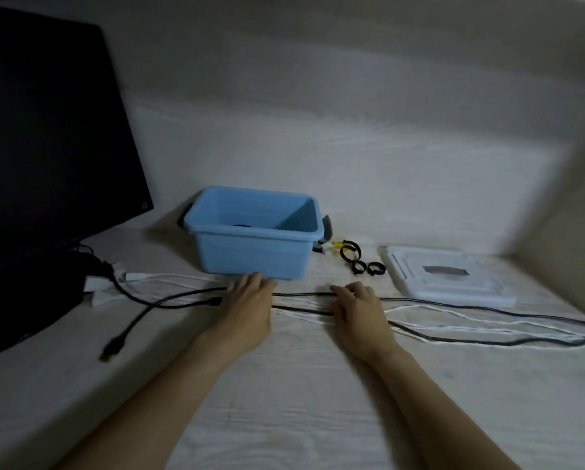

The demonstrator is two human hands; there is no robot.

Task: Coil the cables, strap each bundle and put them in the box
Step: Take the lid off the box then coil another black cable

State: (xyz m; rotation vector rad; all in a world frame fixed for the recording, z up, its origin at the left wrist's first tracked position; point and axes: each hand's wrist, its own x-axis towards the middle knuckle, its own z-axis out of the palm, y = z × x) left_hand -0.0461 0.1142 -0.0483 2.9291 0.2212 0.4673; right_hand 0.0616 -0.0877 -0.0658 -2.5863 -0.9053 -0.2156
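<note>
Both hands — left hand [248, 301], right hand [358, 305] — lie flat, fingers relaxed, on black cables [301, 294] stretched across a white bed [284, 401]; blue box [253, 232] at 12 o'clock.

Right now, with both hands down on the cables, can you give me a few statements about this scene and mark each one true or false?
1. The blue box stands upright with its opening up. True.
2. The black straps lie left of the box. False: they lie to its right, between the box and the white lid.
3. The cables are already coiled into bundles. False: the black cable and the white cable lie stretched out across the surface.
4. Both the left hand and the right hand rest on the cables in front of the box. True.
5. A dark screen stands at the left. True.
6. The lid is on the box. False: it lies flat to the right.
</note>
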